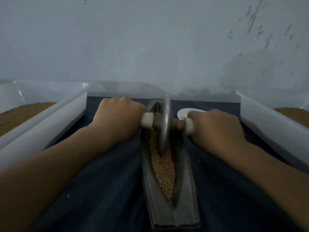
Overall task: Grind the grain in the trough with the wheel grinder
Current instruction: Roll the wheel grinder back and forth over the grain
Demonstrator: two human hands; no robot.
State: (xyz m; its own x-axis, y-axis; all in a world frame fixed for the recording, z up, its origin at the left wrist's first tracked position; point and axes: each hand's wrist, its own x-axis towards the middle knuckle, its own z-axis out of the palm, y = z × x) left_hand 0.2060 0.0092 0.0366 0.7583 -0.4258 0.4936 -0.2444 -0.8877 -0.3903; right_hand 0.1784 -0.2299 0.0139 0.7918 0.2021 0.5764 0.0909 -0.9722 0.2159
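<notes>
The trough (186, 185) lies on a dark cloth (100, 190), in the middle between the two arms. Its long axis goes from the person to the wall, and the far end leans a little to the left. Grain (164, 168) fills its groove. The wheel (164, 124) stands on its edge in the grain, near the far end, with its axle across the trough. The left hand (117, 119) is clenched around the left handle and the right hand (215, 126) around the right one. One white tub (50, 118) stands at the left and another tub (267, 121) at the right.
</notes>
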